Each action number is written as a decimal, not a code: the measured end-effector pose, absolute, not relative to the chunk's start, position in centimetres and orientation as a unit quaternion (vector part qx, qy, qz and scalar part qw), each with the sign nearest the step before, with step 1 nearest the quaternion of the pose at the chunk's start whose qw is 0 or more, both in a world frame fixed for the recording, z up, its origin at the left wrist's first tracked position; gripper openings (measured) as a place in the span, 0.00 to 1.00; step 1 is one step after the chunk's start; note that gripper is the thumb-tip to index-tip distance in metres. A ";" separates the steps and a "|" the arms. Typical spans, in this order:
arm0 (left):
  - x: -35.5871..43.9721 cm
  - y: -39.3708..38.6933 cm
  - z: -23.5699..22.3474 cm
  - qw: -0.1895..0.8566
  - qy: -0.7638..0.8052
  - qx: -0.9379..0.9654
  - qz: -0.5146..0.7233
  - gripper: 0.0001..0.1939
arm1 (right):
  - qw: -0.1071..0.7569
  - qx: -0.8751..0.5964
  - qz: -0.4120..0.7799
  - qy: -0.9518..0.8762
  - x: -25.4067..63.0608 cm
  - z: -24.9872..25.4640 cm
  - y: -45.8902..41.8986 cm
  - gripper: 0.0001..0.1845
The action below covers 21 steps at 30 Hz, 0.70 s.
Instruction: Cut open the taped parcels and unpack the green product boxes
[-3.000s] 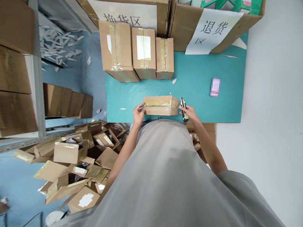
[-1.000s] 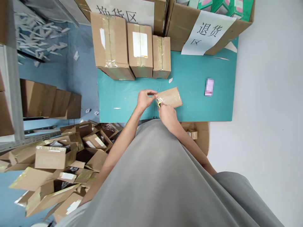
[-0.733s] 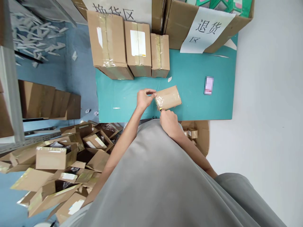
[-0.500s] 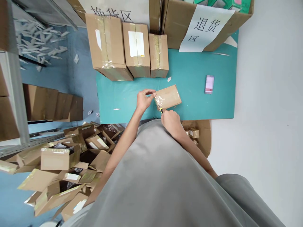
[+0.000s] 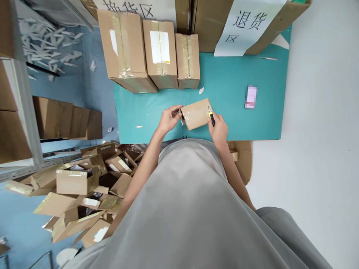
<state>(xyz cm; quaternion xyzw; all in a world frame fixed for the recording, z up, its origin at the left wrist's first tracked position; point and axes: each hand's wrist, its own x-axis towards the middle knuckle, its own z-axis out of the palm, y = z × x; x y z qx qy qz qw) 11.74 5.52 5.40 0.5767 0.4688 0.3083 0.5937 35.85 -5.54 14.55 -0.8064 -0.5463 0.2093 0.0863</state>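
Teal bench (image 5: 241, 125): 1 small carton (image 5: 197, 114), angled.
Left hand (image 5: 168, 120): fingers hold its left end.
Right hand (image 5: 219, 129): fingers grip cutter (image 5: 212, 120).
Cutting: probably safest shallow, blade away from left fingers.

Teal tabletop (image 5: 227, 74): three taped cartons (image 5: 164, 69) stood side by side at far left, and one large carton (image 5: 210, 26) stood at far right. A pixelated flat item (image 5: 251, 97) lay at right; a white scrap (image 5: 201, 90) lay near the middle. Blue floor (image 5: 22, 216): a heap of opened cartons (image 5: 71, 182) covered the near left, with white pieces (image 5: 75, 56) strewn at far left.
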 end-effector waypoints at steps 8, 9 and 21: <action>12.5 4.7 7.2 0.499 0.484 0.668 0.267 0.35 | 0.128 -0.799 0.228 -0.541 36.4 13.7 -5.7 0.28; 13.0 4.5 7.8 0.461 0.485 0.698 0.256 0.36 | 0.136 -0.796 0.235 -0.541 36.6 13.8 -5.6 0.28; 17.7 2.0 9.7 0.313 0.384 0.858 0.138 0.27 | -0.027 -0.807 0.280 -0.520 37.3 18.5 -4.8 0.31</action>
